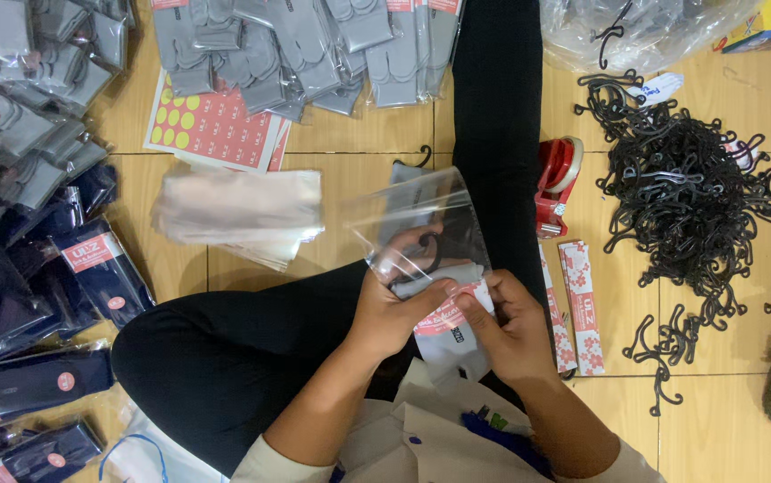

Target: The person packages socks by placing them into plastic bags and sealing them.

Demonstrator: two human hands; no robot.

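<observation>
My left hand and my right hand meet over my lap, both gripping a grey folded sock pair with a pink-and-white paper band. The socks sit partly inside a clear plastic bag whose open end is at my hands; a black hook shows through the plastic. My left fingers pinch the bag's mouth and the sock top. My right thumb and fingers press on the band.
A stack of clear bags lies on the wooden floor to the left. Packed grey socks lie at the top, packed dark socks at left. A sticker sheet, red tape dispenser, black hook pile and paper bands surround me.
</observation>
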